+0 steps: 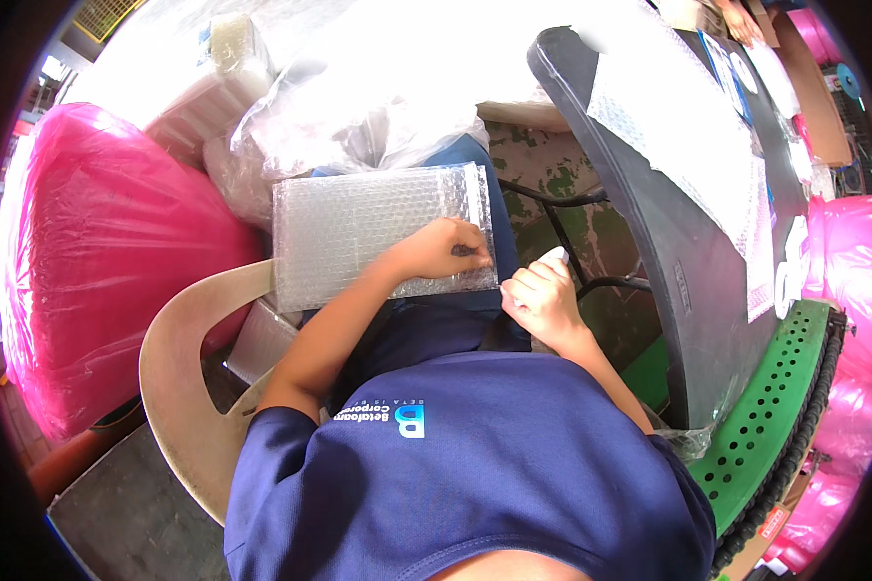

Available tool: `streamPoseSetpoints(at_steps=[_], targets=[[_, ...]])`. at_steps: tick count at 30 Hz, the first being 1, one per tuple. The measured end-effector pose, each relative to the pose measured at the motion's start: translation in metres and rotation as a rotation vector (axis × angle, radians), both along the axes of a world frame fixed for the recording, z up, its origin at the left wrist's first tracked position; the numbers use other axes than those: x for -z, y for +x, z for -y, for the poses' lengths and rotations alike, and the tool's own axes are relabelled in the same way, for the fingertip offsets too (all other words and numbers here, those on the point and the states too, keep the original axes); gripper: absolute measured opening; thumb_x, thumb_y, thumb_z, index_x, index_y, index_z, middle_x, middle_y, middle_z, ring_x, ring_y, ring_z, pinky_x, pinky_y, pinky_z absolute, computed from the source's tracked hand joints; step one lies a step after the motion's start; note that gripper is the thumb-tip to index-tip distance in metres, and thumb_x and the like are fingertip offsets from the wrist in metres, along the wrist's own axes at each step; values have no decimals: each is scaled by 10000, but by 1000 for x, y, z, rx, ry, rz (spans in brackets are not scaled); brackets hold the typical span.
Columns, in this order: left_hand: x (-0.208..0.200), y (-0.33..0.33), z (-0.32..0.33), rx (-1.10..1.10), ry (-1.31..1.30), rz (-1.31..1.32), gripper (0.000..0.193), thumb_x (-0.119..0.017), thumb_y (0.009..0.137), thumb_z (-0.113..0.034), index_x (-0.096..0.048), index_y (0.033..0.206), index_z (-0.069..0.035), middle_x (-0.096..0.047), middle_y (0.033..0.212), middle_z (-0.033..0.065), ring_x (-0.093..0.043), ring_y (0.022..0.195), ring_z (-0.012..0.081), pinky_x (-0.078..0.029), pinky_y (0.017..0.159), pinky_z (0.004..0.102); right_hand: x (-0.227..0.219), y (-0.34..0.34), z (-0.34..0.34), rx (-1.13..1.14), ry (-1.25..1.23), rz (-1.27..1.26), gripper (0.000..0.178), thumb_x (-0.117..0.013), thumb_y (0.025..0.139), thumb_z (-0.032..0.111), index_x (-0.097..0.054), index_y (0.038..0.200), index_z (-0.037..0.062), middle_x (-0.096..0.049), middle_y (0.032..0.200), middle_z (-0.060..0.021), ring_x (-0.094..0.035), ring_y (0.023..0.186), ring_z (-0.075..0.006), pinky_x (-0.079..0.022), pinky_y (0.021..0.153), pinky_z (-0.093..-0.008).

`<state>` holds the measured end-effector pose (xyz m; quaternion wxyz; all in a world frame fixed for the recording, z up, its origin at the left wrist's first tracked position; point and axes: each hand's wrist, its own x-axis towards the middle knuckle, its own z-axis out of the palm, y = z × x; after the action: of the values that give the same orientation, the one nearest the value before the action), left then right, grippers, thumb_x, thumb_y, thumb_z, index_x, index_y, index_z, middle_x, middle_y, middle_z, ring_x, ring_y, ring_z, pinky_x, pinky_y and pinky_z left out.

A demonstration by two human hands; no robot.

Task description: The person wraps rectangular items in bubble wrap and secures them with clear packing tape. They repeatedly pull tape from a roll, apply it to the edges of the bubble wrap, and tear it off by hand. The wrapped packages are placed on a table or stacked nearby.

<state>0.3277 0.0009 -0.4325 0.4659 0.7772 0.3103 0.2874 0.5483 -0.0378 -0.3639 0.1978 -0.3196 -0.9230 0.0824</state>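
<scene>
A clear bubble-wrap pouch [358, 218] lies flat across my lap, its seamed edge to the right. My left hand [446, 250] rests over the right part of this pouch, fingers curled in. A dark patch shows between those fingers; whether it is an object or a shadow is unclear. Just right of the pouch, my right hand [545, 298] is closed in a fist near its lower right corner. A small white piece [558, 254] sticks out at the top of that fist; its kind is too small to tell.
A pink plastic-wrapped bundle [116, 261] stands at left beside the beige chair arm [179, 339]. Clear plastic bags [358, 131] are heaped beyond my knees. At right is a black table [649, 232] with bubble sheet [693, 165] on it, beside a green perforated panel [761, 416]. Another person's hand [741, 21] shows far right.
</scene>
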Motion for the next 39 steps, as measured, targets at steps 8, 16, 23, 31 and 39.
streamPoseSetpoints(at_steps=[8, 16, 23, 31, 39], targets=[[-6, -2, 51, 23, 313, -471, 468, -677, 815, -345, -616, 1245, -172, -374, 1484, 23, -280, 1407, 226, -171, 1118, 629, -4, 27, 10, 151, -66, -41, 138, -696, 687, 69, -566, 650, 96, -511, 614, -17, -517, 608, -211, -382, 654, -352], [-20, -12, 59, -109, 342, -470, 572, -648, 830, -318, -495, 1366, -190, -277, 1526, 76, -196, 1427, 336, -214, 1072, 675, 0, 20, 6, 123, -136, -60, 94, -709, 703, 114, -626, 742, 98, -569, 676, -22, -563, 638, -209, -386, 671, -357], [-11, -10, 69, -327, 233, -791, 458, -594, 889, -259, -532, 1279, -28, -380, 1428, 222, -355, 1326, 428, -366, 1007, 608, -7, 8, -12, 28, -317, 101, 339, -739, 717, 294, -693, 1014, 136, -629, 703, -41, -634, 696, -232, -425, 711, -374], [-123, -39, 37, -1098, 403, -186, 88, -558, 825, 47, -587, 908, 34, -613, 819, 196, -636, 804, 342, -483, 674, 456, 3, 0, -22, 119, -568, 246, 367, -692, 759, 364, -709, 1090, 208, -705, 826, -33, -657, 739, -202, -431, 809, -331], [-264, 87, -55, -485, 1157, -97, 330, -537, 793, -3, -522, 1123, 3, -449, 1364, 215, -421, 1290, 377, -352, 1010, 603, 12, -4, -20, 71, -583, 235, 387, -689, 754, 374, -707, 1084, 173, -708, 842, -66, -665, 793, -265, -447, 834, -384]])
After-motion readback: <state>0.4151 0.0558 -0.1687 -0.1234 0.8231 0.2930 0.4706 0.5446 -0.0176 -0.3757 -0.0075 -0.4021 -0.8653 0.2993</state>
